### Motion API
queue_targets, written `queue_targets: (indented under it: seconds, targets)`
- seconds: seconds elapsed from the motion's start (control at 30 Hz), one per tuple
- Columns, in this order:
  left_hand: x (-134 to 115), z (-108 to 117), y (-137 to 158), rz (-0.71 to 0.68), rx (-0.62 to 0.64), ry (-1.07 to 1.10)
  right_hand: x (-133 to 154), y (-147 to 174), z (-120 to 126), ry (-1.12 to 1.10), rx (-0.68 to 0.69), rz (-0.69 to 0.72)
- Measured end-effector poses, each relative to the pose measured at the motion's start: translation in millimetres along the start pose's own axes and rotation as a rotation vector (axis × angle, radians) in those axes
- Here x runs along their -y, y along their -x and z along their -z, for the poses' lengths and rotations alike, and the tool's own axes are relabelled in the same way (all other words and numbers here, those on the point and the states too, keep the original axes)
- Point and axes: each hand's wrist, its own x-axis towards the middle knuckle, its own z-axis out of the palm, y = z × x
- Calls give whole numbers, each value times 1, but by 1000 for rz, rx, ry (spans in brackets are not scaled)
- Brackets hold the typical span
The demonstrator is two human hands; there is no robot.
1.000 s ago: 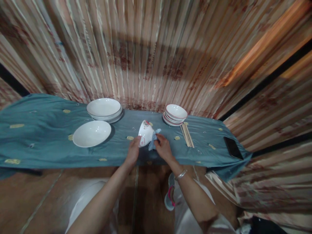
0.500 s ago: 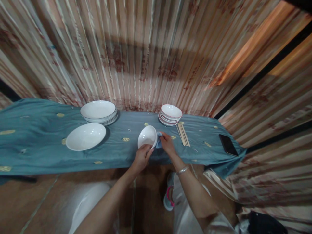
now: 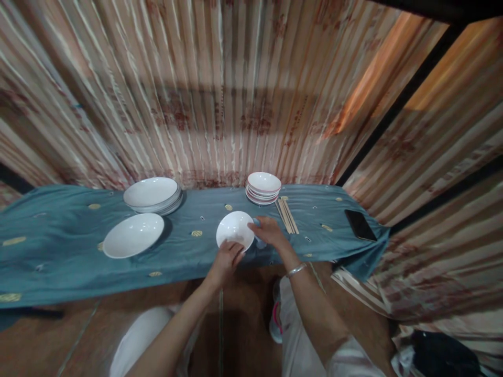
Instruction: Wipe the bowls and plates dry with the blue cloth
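Observation:
A small white bowl (image 3: 234,228) is held between both hands over the front of the cloth-covered table. Its near rim is gripped by my left hand (image 3: 227,257), fingers inside and thumb hidden. At the bowl's right side, my right hand (image 3: 271,232) is closed on a light blue cloth (image 3: 258,241), most of it hidden, with the thumb at the rim. Behind the bowl stands a stack of small red-rimmed bowls (image 3: 264,183), with several chopsticks (image 3: 288,215) lying beside it.
On the left are a stack of large white dishes (image 3: 151,193) and a single large white bowl (image 3: 133,235). A black phone (image 3: 360,225) lies near the right end of the teal tablecloth (image 3: 188,256). Striped curtains (image 3: 220,104) hang behind the table.
The bowl has turned from steeply tilted to a more level pose. My right hand has shifted up onto its right rim with the cloth. The camera view has moved slightly.

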Motion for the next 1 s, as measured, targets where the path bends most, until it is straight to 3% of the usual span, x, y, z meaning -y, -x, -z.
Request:
queue_targets:
  seconds: [0.2,0.43,0.57,0.77,1.0]
  targets:
    - [3,-2,6,67,-94,5,-18,-4,3,-62,118,-21]
    - [5,-11,12,445,-323,263,-30,-5,-2,-125,134,-27]
    - [-1,-17,5,638,-341,494,-37,-4,-4,-111,128,-41]
    - [-3,-20,-6,616,-371,661,-40,-12,-6,-17,58,-65]
    - [-9,-21,-9,506,-352,649,-24,-26,-13,29,-46,-63]
